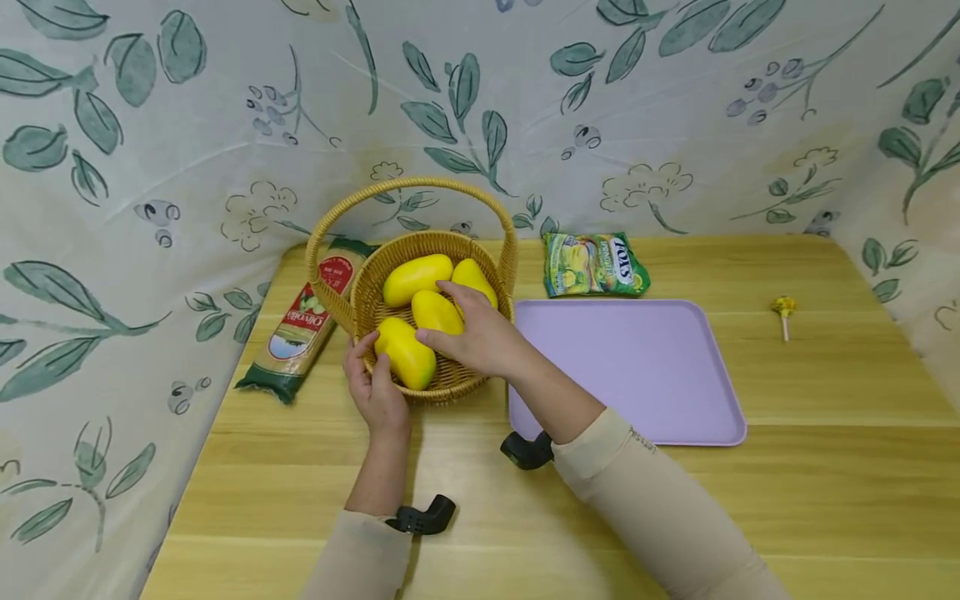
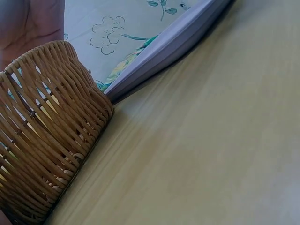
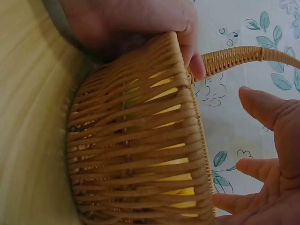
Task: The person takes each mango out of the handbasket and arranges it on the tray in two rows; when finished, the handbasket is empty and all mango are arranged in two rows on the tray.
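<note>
A round wicker basket [image 1: 450, 393] with a tall arched handle stands on the table, holding several yellow mangoes [image 1: 417, 279]. My left hand [image 1: 378, 400] holds the basket's near left side, thumb over the rim and fingers against the outer wall. Over the basket's right side reaches my right hand [image 1: 480, 333], its thumb and fingers spread in the right wrist view. Its fingertips are by the middle mango [image 1: 433, 310] and the right-hand mango [image 1: 472, 280]; I cannot tell whether they touch. Near my left thumb lies the front mango [image 1: 408, 354].
A pasta packet [image 1: 300, 325] lies left of the basket, partly behind its handle. To the right is a lilac tray [image 1: 622, 367], with a green Fox's candy bag [image 1: 596, 265] behind it. A yellow lollipop [image 1: 783, 310] lies farther right. Patterned cloth hangs at the back.
</note>
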Motion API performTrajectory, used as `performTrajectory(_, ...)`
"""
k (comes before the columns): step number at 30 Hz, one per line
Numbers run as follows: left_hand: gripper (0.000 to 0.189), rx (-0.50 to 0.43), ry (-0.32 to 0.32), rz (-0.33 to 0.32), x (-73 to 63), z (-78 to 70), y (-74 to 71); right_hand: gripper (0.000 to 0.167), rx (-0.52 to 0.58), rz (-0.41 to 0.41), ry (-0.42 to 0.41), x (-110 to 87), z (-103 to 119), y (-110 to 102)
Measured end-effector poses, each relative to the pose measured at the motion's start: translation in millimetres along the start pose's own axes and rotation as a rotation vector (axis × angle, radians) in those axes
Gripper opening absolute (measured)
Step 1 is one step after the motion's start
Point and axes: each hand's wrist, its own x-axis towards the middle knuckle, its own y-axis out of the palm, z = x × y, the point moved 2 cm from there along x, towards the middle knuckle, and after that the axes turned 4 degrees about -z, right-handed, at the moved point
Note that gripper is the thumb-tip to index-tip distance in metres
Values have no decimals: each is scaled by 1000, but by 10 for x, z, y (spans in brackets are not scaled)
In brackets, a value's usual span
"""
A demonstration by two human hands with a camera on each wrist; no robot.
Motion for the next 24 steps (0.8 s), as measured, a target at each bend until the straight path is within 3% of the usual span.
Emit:
performTrajectory(9, 31, 28, 20, 7, -1, -14, -14, 90, -122, 45, 57, 219, -37, 167)
performTrajectory(24, 31, 35, 24, 8, -10, -13, -23, 74, -250, 49, 25, 345, -80, 322)
